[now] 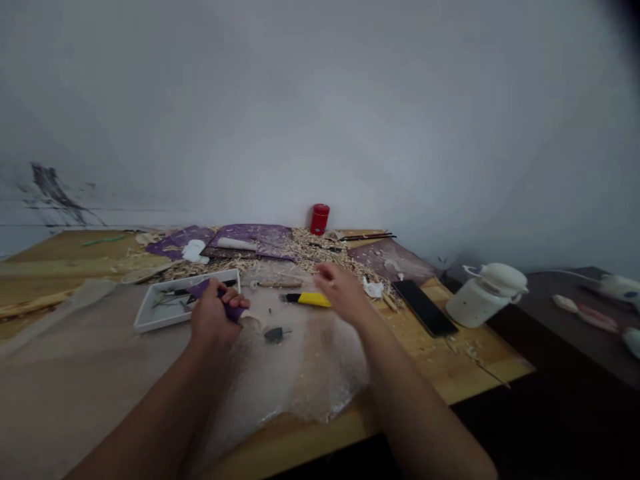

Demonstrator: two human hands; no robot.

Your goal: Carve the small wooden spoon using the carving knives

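Note:
My left hand [215, 313] is closed round a purple cloth [234, 312], and a pale, rounded end of a piece [253, 321] sticks out of it to the right. What the rest of that piece looks like is hidden by cloth and fingers. My right hand [340, 290], slightly smeared, is beside the right end of a yellow and black utility knife [313, 299]; its fingers are loosely stretched out and appear to hold nothing. I cannot tell whether it touches the knife. Between the hands, a small dark leaf-shaped piece [274, 335] lies on clear plastic sheeting [280, 380].
Left of centre is a white tray [145, 319] with thin tools. Wood shavings [325, 257], purple cloth [260, 233] and a red canister [320, 219] are by the wall. A black phone [425, 308] and white jar [480, 300] stand near the table's right edge.

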